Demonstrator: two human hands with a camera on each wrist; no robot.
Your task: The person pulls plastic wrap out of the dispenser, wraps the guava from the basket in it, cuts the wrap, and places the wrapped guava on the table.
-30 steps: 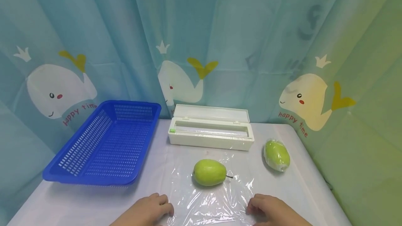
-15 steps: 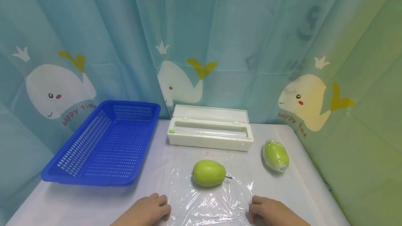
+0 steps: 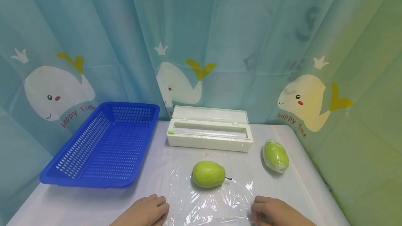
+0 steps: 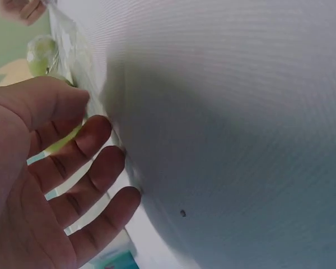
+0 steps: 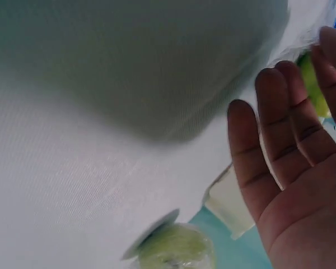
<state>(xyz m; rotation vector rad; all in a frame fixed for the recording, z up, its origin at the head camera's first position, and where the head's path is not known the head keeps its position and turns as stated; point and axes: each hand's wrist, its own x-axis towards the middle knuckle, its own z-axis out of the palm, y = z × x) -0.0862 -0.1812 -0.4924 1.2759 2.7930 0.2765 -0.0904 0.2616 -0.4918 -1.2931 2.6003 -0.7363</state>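
Note:
A green pear [image 3: 208,174] with a dark stem lies on its side on a sheet of clear cling film [image 3: 201,203] spread over the white table. At the film's near left corner, my left hand [image 3: 150,210] pinches its edge between thumb and forefinger; the other fingers spread loosely in the left wrist view. My right hand [image 3: 270,209] pinches the near right corner, thumb and forefinger together in the right wrist view. The sheet's near edge stretches between both hands. Another green pear [image 3: 275,156], wrapped in film, rests at the right.
Behind the pear stands a white cling film box [image 3: 210,143], lid up, roll inside, with a green slider. A blue plastic basket [image 3: 91,181] sits at the left. Beyond the white table [image 3: 301,191] hangs a blue curtain [image 3: 238,27] with whale prints.
My hands have drawn slightly apart, the left one leftward and the right one rightward, along the film's near edge. The pear stays on the sheet.

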